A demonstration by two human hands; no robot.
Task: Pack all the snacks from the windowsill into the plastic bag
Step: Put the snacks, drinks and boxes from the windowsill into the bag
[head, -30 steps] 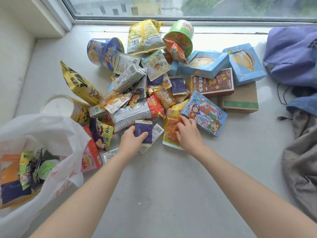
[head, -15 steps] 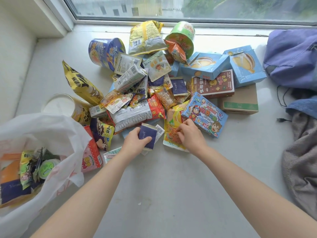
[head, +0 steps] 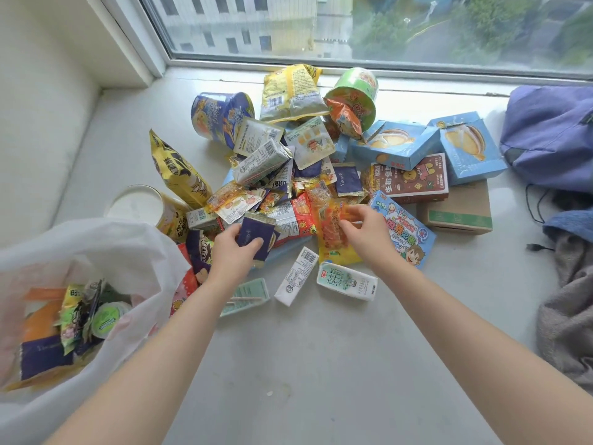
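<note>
Two hands working the snack pile [head: 276,162]

Left hand [head: 236,253] grips a navy sachet [head: 256,232]; right hand [head: 365,231] pinches an orange packet [head: 330,226] at the pile's near edge; the plastic bag [head: 106,248] gapes, part-filled, left on the windowsill [head: 321,348].

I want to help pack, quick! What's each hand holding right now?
Left hand: closed, holding a dark blue packet.
Right hand: closed, pinching an orange snack bag.

Navy packet [head: 255,234]; white bag [head: 128,252]
</note>
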